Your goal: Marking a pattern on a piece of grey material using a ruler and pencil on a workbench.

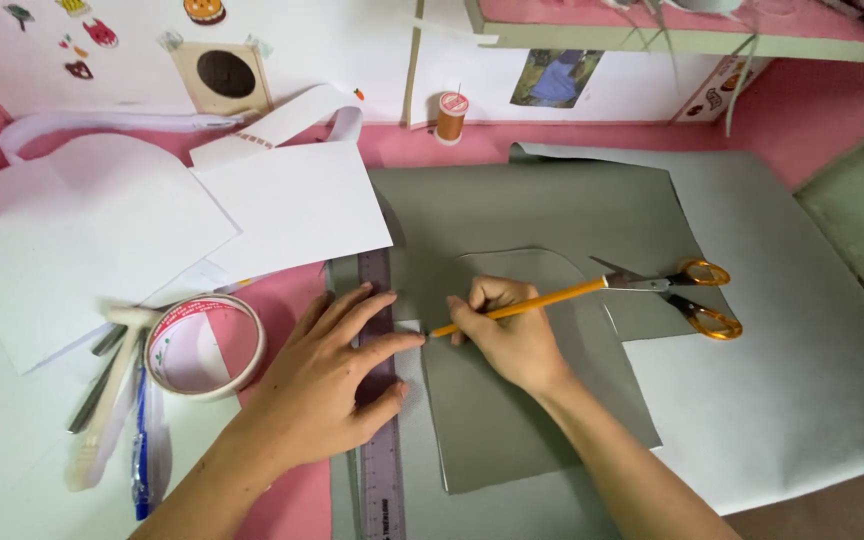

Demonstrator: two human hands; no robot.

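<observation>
My left hand (pixel 337 375) lies flat, fingers spread, pressing down a grey-purple ruler (pixel 382 470) that runs up and down along the left edge of a grey sheet (pixel 512 205). My right hand (pixel 507 330) grips a yellow pencil (pixel 542 300) whose tip touches the sheet just right of the ruler, near my left fingertips. Under my right hand lies a cut grey piece with a rounded top (pixel 512 420), resting on the larger grey sheet.
Scissors with orange handles (pixel 677 292) lie open to the right of the pencil. A tape roll (pixel 202 345), a blue pen (pixel 140 455) and other tools sit at the left. White paper pieces (pixel 292 205) lie at the upper left; a thread spool (pixel 450 115) stands by the wall.
</observation>
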